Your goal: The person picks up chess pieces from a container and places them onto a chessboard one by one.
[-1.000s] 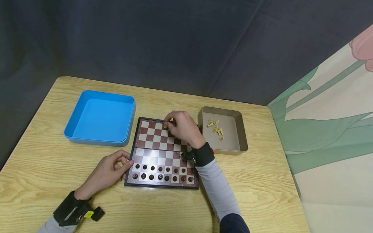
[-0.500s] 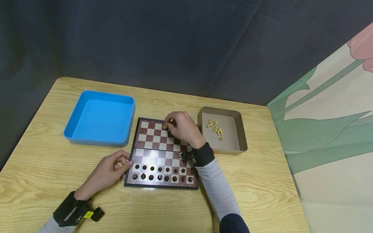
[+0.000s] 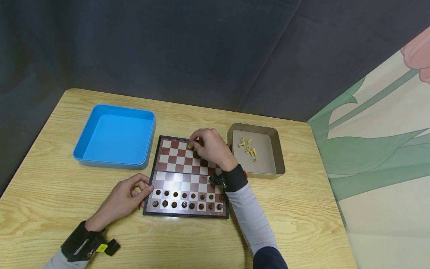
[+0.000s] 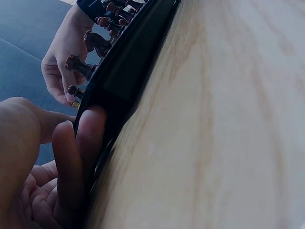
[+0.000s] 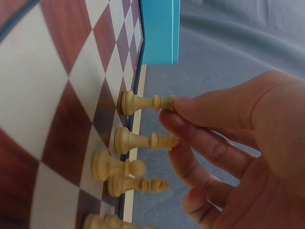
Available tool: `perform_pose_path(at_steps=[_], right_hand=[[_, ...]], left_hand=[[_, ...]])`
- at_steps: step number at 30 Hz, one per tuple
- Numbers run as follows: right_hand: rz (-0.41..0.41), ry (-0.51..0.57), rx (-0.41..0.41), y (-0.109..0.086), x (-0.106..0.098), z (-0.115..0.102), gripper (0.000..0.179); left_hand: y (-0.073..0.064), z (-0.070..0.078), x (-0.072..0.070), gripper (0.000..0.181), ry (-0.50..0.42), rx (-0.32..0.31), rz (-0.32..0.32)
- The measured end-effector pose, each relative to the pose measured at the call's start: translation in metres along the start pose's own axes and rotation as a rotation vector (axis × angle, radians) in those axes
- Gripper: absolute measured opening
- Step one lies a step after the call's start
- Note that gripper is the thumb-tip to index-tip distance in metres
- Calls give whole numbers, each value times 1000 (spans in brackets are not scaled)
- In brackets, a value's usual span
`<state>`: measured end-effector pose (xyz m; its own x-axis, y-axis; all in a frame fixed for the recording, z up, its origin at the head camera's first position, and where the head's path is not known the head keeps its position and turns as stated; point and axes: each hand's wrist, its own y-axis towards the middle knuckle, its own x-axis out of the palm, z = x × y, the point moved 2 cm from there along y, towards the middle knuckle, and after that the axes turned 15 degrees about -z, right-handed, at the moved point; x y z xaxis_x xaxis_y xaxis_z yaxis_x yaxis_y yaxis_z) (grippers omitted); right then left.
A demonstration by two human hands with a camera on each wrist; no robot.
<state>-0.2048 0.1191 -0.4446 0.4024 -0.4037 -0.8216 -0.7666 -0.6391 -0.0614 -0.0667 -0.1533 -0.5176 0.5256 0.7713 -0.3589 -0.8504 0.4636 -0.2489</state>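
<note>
Nothing visibly moved since earlier; my right hand [image 3: 211, 147] pinches a pale chess piece [image 5: 143, 102] by its top, base on the far side of the board [image 3: 176, 176]; my left hand [image 3: 125, 194] grips its left edge, likely for steadiness.

Indoor recording corner; home or lab, can't tell. Plain dark curtain [image 3: 168, 48] across 12 o'clock, pale flower-patterned wall or hanging [image 3: 376, 157] at 3 o'clock, wood-grain table [image 3: 302, 216] down to 6 o'clock. Black camera straps [image 3: 236, 178] on both wrists point to data capture.
</note>
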Motion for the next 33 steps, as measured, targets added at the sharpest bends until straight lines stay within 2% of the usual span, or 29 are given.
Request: perform_pose_path(at_steps=[13, 18, 27, 33], right_hand=[[3, -14, 17, -1, 1, -2, 15], [7, -16, 13, -6, -9, -4, 17], [160, -31, 59, -41, -49, 10, 15], [210, -38, 142, -66, -70, 27, 14]], left_hand=[[0, 0, 0, 35, -8, -1, -3], [0, 0, 0, 34, -4, 3, -4], [0, 2, 0, 35, 6, 5, 0], [0, 3, 0, 37, 5, -14, -2]])
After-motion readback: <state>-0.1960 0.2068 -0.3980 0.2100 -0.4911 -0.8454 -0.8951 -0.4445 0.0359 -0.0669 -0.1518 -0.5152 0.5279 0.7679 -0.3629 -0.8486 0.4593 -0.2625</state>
